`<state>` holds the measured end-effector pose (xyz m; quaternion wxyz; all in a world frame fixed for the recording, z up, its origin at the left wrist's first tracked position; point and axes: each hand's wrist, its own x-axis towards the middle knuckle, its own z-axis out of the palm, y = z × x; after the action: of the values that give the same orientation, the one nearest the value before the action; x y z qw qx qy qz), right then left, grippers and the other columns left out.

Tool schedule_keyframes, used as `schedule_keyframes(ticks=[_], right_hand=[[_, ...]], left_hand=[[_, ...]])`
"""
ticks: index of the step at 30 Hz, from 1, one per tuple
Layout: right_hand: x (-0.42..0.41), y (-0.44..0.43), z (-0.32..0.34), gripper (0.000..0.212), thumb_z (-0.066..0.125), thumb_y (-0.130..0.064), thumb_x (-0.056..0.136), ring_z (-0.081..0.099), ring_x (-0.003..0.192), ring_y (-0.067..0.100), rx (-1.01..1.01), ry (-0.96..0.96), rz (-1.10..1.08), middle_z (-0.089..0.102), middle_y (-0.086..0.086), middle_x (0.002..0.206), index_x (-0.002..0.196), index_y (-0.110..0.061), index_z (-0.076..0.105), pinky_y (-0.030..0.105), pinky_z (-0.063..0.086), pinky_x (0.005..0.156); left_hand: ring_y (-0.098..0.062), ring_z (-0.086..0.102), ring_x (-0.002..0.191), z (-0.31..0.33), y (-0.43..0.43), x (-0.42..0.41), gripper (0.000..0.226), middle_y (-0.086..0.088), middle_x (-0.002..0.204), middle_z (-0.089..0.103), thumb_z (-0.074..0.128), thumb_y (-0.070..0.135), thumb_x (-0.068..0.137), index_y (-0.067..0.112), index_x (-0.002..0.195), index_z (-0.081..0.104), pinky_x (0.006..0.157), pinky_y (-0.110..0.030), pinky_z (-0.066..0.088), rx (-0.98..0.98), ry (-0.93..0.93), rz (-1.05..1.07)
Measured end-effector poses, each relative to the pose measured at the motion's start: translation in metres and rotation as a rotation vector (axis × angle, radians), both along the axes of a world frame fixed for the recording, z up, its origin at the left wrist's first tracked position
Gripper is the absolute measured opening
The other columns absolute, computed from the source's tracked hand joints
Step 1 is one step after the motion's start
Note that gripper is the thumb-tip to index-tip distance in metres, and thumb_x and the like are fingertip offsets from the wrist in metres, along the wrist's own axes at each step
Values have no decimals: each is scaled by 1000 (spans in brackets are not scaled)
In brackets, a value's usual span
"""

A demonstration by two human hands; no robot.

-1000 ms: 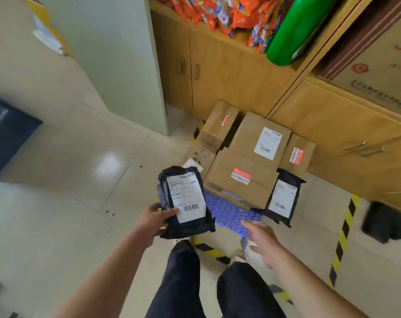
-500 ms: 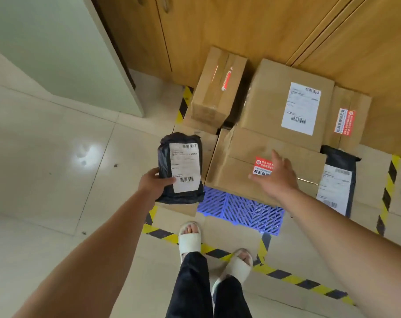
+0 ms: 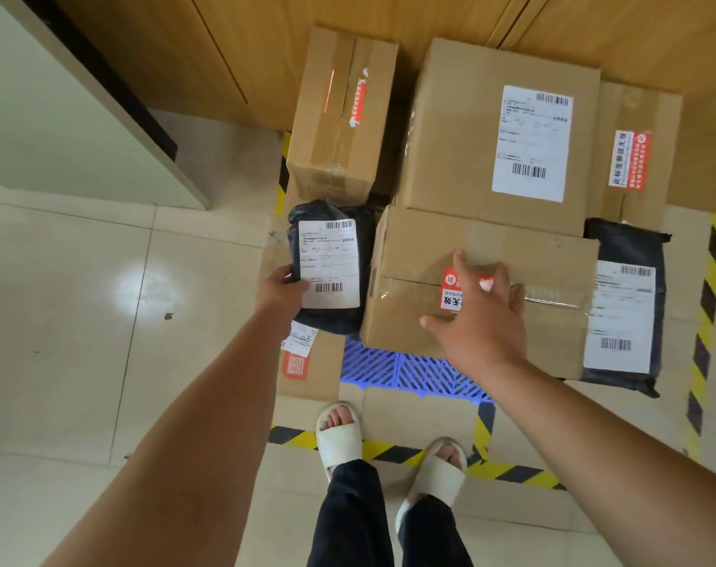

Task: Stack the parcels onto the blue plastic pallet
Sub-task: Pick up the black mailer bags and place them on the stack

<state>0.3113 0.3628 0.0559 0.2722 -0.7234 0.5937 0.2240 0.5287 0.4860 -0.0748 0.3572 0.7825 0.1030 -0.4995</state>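
Fingers of the left hand curl round the near left edge of the black parcel, thumb pressed on its white label. The parcel's long axis runs away from the person toward the cabinet. It hangs over the pallet's front left corner, above a flat carton. To its right, the right hand, fingers spread, lies over the low brown box; whether it touches the box cannot be told.
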Motion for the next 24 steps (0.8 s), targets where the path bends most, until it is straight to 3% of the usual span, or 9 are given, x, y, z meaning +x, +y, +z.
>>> schedule_keyframes(ticks=[5,9,11,13,16,18,21,24], right_hand=[[0,0,-2,97,72,-49,84,-4,152,41,4,-4,-15,-5,5,166,154,-50,5,55,27,117],[-3,-8,18,98,75,-46,82,-1,152,37,117,-15,-18,-4,2,166,155,-48,10,51,25,119],[-9,-11,50,92,74,-48,80,17,150,30,159,-73,-18,17,2,163,155,-41,22,51,31,116],[-22,-8,95,83,69,-49,80,33,143,27,143,-122,-14,34,2,156,153,-37,29,52,38,110],[-43,9,183,70,63,-39,89,44,137,26,110,-200,-91,37,1,155,152,-33,33,41,47,100],[-62,26,238,64,63,-31,94,44,137,23,126,-271,-160,38,0,155,152,-26,37,30,43,100],[-100,54,300,52,61,-24,96,48,133,19,166,-351,-271,48,2,148,146,-18,47,20,36,97],[-152,82,330,45,63,-24,95,52,128,19,173,-364,-353,55,3,142,138,-18,54,18,34,88]], left_hand=[[-32,63,111,15,-21,8,45,-9,130,64,55,2,92,17,134,56,95,-49,54,-12,-25,-38],[-29,52,126,66,-11,-6,54,-4,148,46,55,13,97,21,148,39,90,-33,47,27,-94,-57],[-25,56,115,110,6,-22,48,-6,139,53,56,13,97,18,144,45,84,-29,43,9,-90,-63],[-20,58,91,162,27,-41,39,-9,119,63,56,10,95,16,134,54,74,-27,43,-27,-22,-20],[-21,55,72,245,55,-69,27,-11,90,62,42,0,99,5,121,56,68,-28,41,-143,166,80],[-22,58,74,297,65,-92,27,-10,91,62,31,1,101,5,112,55,69,-29,43,-178,264,83],[-22,62,76,362,67,-133,22,-10,92,63,36,1,101,7,105,57,71,-31,45,-176,262,24],[-22,62,70,415,58,-176,25,-12,88,61,34,0,101,8,95,57,67,-28,41,-202,301,19]])
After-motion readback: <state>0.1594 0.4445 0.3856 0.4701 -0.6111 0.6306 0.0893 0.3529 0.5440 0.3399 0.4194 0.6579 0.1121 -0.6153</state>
